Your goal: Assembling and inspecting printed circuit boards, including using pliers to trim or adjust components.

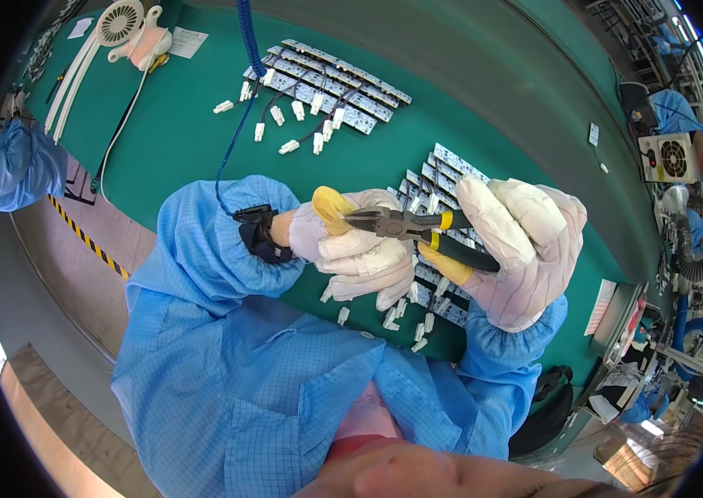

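My left hand (364, 249), in a white glove with a yellow thumb tip, is closed with its fingers curled; whatever lies in its grip is hidden. A black strap (260, 232) circles that wrist. Gripped by the handles in my gloved right hand (530, 241) are pliers (405, 224) with dark jaws and black-and-yellow handles. Their jaws point left and lie against the left thumb and fingers. Beneath both hands, partly covered, is a group of white circuit board strips (455, 162) with short wires and white connectors (390, 319).
Another set of board strips (327, 79) with wired connectors lies farther back on the green mat (177, 116). A blue coiled cord (249, 37) hangs down to the wrist strap. At the far left are a small fan (122, 23) and white strips (78, 79). A metal box (621, 324) stands at the right.
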A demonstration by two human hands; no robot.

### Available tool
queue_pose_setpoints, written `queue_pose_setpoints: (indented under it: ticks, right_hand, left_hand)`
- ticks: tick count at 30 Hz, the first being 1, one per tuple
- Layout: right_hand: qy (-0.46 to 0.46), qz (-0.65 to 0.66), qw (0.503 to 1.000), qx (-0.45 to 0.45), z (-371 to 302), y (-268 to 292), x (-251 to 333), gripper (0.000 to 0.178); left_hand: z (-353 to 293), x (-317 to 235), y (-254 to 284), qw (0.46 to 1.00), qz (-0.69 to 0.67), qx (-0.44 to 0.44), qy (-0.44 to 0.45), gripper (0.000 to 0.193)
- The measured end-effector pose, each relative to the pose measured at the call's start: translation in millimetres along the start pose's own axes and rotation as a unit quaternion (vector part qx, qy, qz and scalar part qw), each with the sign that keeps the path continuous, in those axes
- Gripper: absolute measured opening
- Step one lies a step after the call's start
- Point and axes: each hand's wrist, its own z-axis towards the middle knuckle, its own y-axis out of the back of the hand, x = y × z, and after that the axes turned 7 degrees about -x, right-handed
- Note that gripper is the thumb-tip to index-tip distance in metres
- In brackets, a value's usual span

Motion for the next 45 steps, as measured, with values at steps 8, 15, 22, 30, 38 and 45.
queue_pose_setpoints:
  ticks: [8,15,22,30,38,45]
  right_hand:
    - [-0.005,0.008,1.0,-0.003,1,2,1,0.057]
    - [0.001,0.003,1.0,0.016,2,4,1,0.06]
    - [-0.015,-0.012,1.0,0.006,3,4,2,0.059]
    - [-0.024,-0.011,1.0,-0.004,2,6,1,0.057]
    - [-0.046,-0.02,0.998,-0.044,-11,18,-22,0.059]
    - [-0.187,-0.211,0.959,-0.015,-93,114,-75,0.05]
  left_hand:
    - [-10,2,5,0.999,0.004,0.035,0.002,0.047]
    - [-15,-4,-8,0.995,0.049,-0.084,0.028,0.042]
    - [-5,-13,-26,0.979,0.096,-0.174,0.048,0.042]
    - [-4,-8,-38,0.967,0.12,-0.218,0.046,0.046]
    - [-4,-8,11,0.999,-0.013,0.019,0.031,0.024]
    - [6,-26,-1,0.992,-0.021,-0.099,0.081,0.021]
